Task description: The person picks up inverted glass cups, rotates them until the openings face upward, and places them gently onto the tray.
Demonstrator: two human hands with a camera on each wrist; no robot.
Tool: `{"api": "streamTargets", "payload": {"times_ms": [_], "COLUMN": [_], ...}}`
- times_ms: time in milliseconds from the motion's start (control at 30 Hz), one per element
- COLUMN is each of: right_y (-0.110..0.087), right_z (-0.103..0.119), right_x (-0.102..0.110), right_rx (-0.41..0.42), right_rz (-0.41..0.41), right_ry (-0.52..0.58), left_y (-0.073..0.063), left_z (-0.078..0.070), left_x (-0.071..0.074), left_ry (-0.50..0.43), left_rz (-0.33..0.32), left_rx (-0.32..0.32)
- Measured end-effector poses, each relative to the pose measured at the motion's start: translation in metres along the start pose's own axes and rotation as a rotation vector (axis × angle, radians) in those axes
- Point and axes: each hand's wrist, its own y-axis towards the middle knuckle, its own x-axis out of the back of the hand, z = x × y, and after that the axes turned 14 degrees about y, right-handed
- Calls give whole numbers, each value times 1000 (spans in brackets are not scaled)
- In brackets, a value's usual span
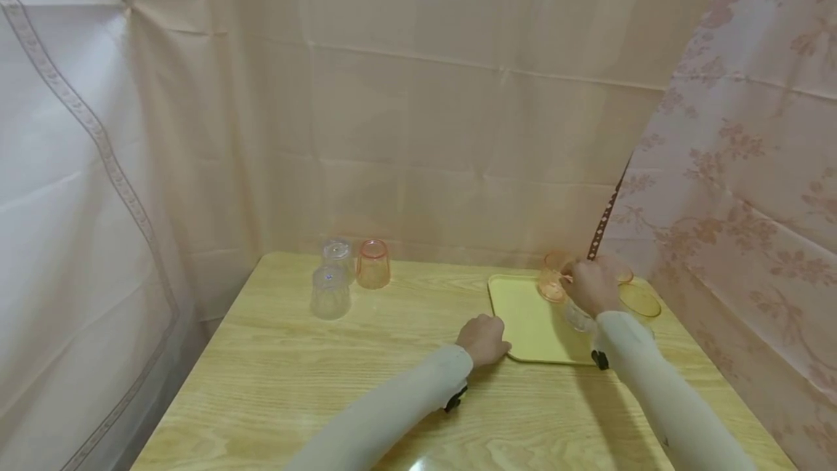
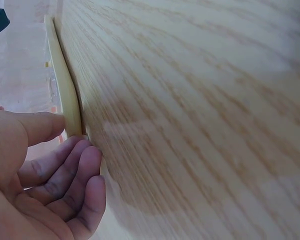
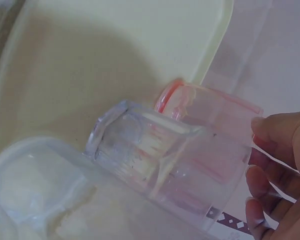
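My left hand (image 1: 484, 340) holds the near left corner of the yellow tray (image 1: 536, 325). In the left wrist view, its thumb lies on the tray rim (image 2: 67, 95) and the curled fingers reach to the underside. At the tray's far right part, my right hand (image 1: 591, 288) pinches the upper rim of an orange-pink tumbler (image 1: 551, 288). The right wrist view has that tumbler (image 3: 205, 100) partly behind a clear tumbler (image 3: 140, 145), which stands close to the fingers. A frosted-looking tumbler (image 3: 45, 185) is nearest that camera.
Right of my right hand stand a pink tumbler (image 1: 617, 267) and a yellow tumbler (image 1: 641, 302), partly hidden by the arm. At the table's back left, two clear tumblers (image 1: 330, 293) and an orange tumbler (image 1: 373, 265) stand upside down. Curtains (image 1: 418, 129) enclose the wooden table (image 1: 294, 384).
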Motion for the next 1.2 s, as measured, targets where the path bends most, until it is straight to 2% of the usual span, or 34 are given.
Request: {"api": "streamTargets", "payload": {"times_ms": [133,433,533,733,1200], "right_y": [-4,-12,-14,-19,-30], "right_z": [4,11,15,27,50], "right_x": [-2,-7,-8,-12,-26], "right_rx": [35,49,48,11,113], "right_rz": [-29,-62,-46,31,80], "right_ry": [1,41,30,98,158], "left_y": [-1,0,0,1,2], "left_z": [1,2,3,2,1], "left_x": [0,-1,-2,-2,-1], "left_ry": [-20,-18,-19,-14,-16], "left_rz": [5,-2,-2,1,-4], "left_rx": [0,3,3,3,7]}}
